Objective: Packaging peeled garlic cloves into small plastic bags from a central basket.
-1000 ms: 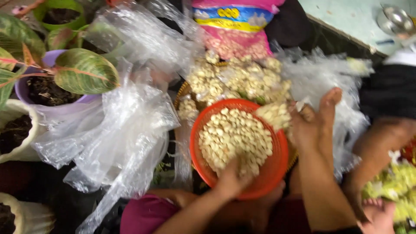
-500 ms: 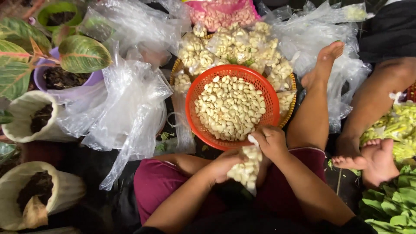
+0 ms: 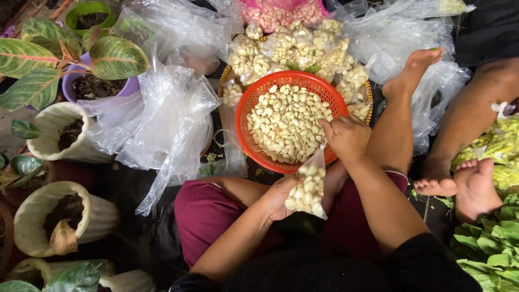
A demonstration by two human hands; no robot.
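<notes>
Since half a second ago, both hands have been drawn apart along a small clear bag of peeled garlic cloves (image 3: 308,189), which was then bunched between them and is now stretched upright in front of the lap. Its bottom is cupped from below by the left hand (image 3: 278,197), the fingers curled under the filled part, while its twisted neck is pinched shut by the right hand (image 3: 346,138), which is closed tightly over the plastic just at the near rim of an orange plastic basket (image 3: 254,97). That round basket is filled with loose pale cloves (image 3: 284,124) and is set on the ground directly beyond the knees, which are covered by maroon trousers (image 3: 208,213). Behind the basket, more filled clear bags (image 3: 292,48) are heaped on a flat woven tray, of which only a yellow edge is seen, and a pink sack of cloves (image 3: 281,11) is seen at the top edge. Crumpled empty plastic bags (image 3: 162,113) are piled to the left of the basket and again at the upper right. Further left, pale pots of soil (image 3: 65,135) and a purple pot with broad striped leaves (image 3: 113,57) are lined up. A bare foot (image 3: 413,73) is stretched out beside the basket on the right, another person's foot (image 3: 470,184) is rested nearby, and green leafy vegetables (image 3: 492,243) are spread at the lower right.
</notes>
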